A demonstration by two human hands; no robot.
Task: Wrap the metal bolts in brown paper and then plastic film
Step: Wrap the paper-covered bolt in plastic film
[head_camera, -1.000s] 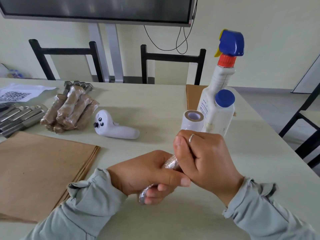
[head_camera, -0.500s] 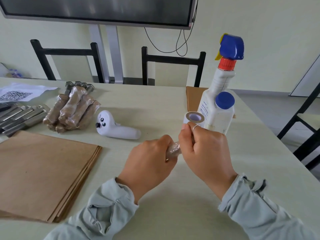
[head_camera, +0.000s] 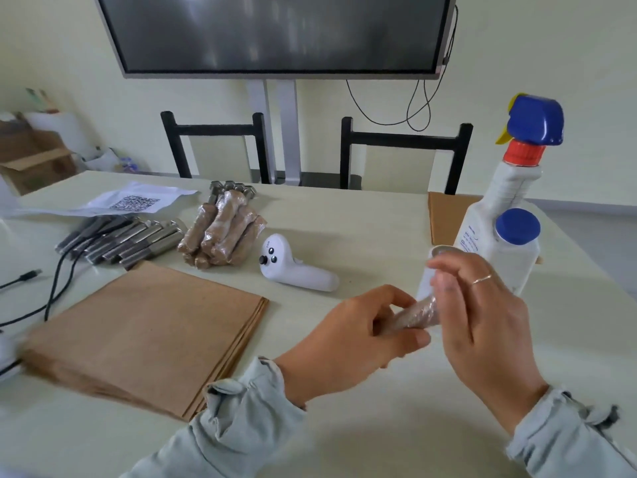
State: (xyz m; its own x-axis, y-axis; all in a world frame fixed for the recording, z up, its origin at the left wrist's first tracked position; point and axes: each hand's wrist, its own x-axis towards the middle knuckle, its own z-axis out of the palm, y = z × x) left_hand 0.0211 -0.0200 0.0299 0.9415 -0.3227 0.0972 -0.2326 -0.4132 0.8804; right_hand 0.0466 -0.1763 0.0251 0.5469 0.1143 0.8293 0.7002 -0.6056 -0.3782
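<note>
My left hand (head_camera: 348,339) grips a bolt wrapped in brown paper and shiny plastic film (head_camera: 415,313), held above the table. My right hand (head_camera: 482,319) is at the bolt's far end, its blurred fingers touching the film there. A roll of plastic film (head_camera: 427,270) stands just behind my right hand, mostly hidden. A pile of wrapped bolts (head_camera: 220,232) lies at the middle left, with bare metal bolts (head_camera: 127,239) beside it. A stack of brown paper sheets (head_camera: 144,332) lies flat at the left.
A white controller (head_camera: 296,270) lies between the wrapped pile and my hands. A spray bottle (head_camera: 510,188) and a blue-capped white bottle (head_camera: 515,250) stand at the right on brown card. Black cables (head_camera: 51,291) and a QR sheet (head_camera: 134,201) are at the far left. Two chairs stand behind the table.
The view has tilted up and shifted. My right hand has loosened from a tight grip on the bolt's end, its fingers now spread and moving. My left hand still holds the bolt.
</note>
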